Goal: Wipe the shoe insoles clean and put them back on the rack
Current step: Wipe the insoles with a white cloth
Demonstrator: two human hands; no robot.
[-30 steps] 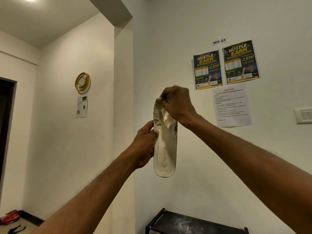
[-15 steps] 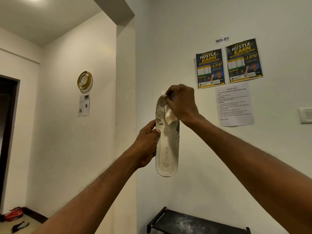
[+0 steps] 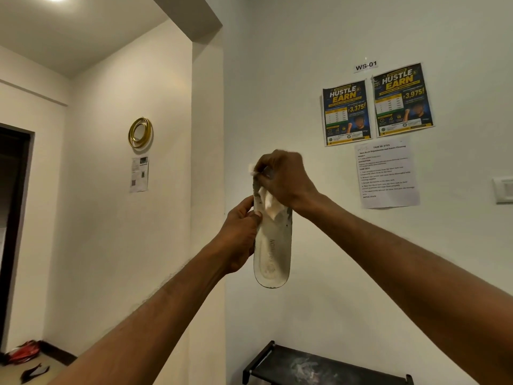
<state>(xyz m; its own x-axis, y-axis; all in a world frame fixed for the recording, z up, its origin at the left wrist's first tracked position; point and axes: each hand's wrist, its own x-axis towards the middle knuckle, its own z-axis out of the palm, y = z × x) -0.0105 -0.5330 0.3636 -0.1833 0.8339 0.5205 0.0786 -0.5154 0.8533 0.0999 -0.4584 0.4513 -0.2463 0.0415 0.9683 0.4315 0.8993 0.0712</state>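
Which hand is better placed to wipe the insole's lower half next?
Right. The right hand presses the white cloth on the insole near its top, so it likely only needs to slide down. The left hand grips the insole's edge, holding it upright, with no cloth.

Matt off-white insole (image 3: 273, 245), foam-like and worn smooth, with grey grime along the edges and faded print. Soft, crumpled white wipe (image 3: 268, 202), cloth or tissue, impossible to tell which. Dark matt rack (image 3: 319, 365) top smeared with pale dusty marks, black frame probably metal. 2 glossy paper posters (image 3: 347, 112), with a plain matt printed sheet (image 3: 387, 173) below. Shiny gold metallic ring (image 3: 140, 132). Smooth matt painted wall (image 3: 277, 79). White plastic switch plate (image 3: 503, 190).
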